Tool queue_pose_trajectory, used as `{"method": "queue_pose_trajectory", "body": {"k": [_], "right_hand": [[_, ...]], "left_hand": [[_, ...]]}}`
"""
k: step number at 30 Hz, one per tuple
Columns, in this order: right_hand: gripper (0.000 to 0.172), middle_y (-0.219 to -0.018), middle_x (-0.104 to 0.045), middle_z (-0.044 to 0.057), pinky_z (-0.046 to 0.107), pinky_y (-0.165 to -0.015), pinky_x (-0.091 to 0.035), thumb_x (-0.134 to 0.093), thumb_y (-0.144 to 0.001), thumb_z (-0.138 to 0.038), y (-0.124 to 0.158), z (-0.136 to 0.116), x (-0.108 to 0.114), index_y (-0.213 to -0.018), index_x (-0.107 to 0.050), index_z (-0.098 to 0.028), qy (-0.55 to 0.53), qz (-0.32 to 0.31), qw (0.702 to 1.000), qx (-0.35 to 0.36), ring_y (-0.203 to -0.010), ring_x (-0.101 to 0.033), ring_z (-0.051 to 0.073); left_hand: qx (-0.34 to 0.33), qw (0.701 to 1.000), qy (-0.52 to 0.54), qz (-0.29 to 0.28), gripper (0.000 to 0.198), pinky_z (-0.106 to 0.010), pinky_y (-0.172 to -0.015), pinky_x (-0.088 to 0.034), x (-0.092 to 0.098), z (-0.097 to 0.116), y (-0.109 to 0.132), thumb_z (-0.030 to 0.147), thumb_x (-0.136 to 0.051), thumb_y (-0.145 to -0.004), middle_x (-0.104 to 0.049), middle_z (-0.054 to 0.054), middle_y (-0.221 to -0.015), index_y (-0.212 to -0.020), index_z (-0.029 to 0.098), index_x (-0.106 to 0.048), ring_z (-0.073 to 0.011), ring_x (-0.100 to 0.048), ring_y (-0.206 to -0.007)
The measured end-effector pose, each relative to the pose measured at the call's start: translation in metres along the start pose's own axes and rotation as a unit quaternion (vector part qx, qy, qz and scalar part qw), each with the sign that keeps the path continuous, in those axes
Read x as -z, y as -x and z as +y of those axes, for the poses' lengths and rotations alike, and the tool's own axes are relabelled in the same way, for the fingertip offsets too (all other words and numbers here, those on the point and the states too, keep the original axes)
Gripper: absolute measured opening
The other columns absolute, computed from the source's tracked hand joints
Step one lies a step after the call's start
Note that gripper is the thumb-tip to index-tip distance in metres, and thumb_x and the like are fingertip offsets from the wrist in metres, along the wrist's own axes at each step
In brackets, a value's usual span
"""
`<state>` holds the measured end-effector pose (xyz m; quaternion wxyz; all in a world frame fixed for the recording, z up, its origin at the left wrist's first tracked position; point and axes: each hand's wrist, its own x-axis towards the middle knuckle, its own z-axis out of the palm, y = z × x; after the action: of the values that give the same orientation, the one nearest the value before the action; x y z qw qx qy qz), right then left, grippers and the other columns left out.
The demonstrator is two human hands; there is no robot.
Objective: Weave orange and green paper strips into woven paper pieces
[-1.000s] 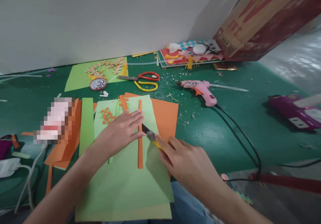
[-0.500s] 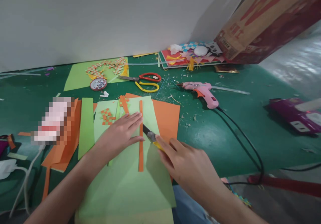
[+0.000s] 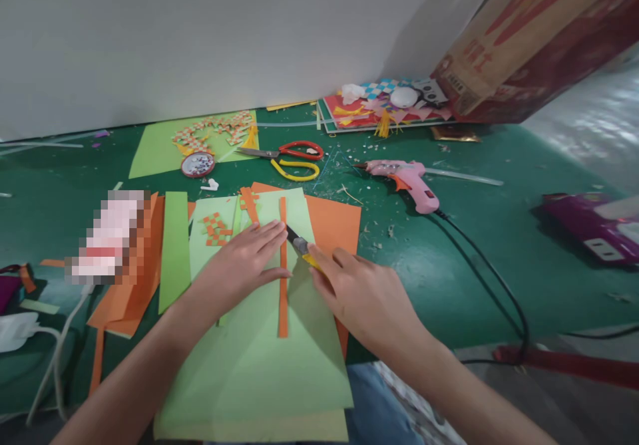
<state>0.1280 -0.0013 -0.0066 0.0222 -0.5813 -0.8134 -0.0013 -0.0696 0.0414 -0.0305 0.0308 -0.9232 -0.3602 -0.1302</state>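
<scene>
My left hand (image 3: pixel 238 263) lies flat, fingers stretched out, on a light green paper sheet (image 3: pixel 259 358), pressing it just left of a narrow orange paper strip (image 3: pixel 283 285) that runs away from me. My right hand (image 3: pixel 367 295) is closed round a yellow utility knife (image 3: pixel 302 249), whose blade tip touches the strip's right edge near my left fingertips. An orange sheet (image 3: pixel 334 222) shows under the green one. A small orange and green woven patch (image 3: pixel 215 227) sits beyond my left hand.
On the green mat lie red and yellow scissors (image 3: pixel 289 157), a pink glue gun (image 3: pixel 407 179) with a black cord (image 3: pixel 492 285), a round tin of googly eyes (image 3: pixel 198 164), more woven pieces (image 3: pixel 210 132), stacked paper crafts (image 3: pixel 379 106), a tilted cardboard box (image 3: pixel 524 32) and a purple box (image 3: pixel 589 229).
My right hand has pushed the knife further up along the orange strip, away from me. My left hand stays pressed flat on the green sheet.
</scene>
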Motion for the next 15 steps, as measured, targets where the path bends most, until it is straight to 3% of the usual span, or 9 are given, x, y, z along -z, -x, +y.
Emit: {"method": "queue_pose_trajectory", "body": {"k": [6, 12, 15], "right_hand": [[0.037, -0.074, -0.068, 0.005, 0.025, -0.043, -0.023, -0.046, -0.091, -0.026, 0.003, 0.001, 0.005, -0.125, -0.061, -0.022, 0.007, -0.002, 1.000, 0.019, -0.057, -0.061, 0.012], [0.034, -0.072, -0.068, 0.005, 0.025, -0.042, -0.025, -0.047, -0.089, -0.022, 0.018, 0.005, 0.006, -0.117, -0.065, -0.019, 0.015, 0.018, 0.997, 0.073, -0.060, -0.063, 0.013], [0.034, -0.072, -0.067, 0.005, 0.026, -0.042, -0.026, -0.047, -0.089, -0.022, 0.021, 0.006, 0.007, -0.119, -0.063, -0.018, 0.013, 0.007, 0.996, 0.086, -0.060, -0.063, 0.013]], "left_hand": [[-0.007, 0.999, -0.045, 0.006, 0.056, -0.045, -0.109, -0.036, 0.005, 0.008, 0.001, 0.051, -0.035, -0.093, -0.061, -0.012, -0.128, -0.122, 0.010, -0.058, -0.0249, -0.051, -0.126], [-0.018, 0.997, -0.077, -0.010, 0.035, -0.041, -0.098, -0.047, 0.020, 0.026, 0.000, 0.033, -0.039, -0.097, -0.068, -0.013, -0.114, -0.107, 0.010, -0.064, -0.0239, -0.062, -0.110], [-0.008, 0.998, -0.059, -0.018, 0.031, -0.040, -0.092, -0.050, 0.022, 0.024, -0.002, 0.036, -0.046, -0.094, -0.071, -0.010, -0.105, -0.099, 0.014, -0.065, -0.0233, -0.065, -0.101]]}}
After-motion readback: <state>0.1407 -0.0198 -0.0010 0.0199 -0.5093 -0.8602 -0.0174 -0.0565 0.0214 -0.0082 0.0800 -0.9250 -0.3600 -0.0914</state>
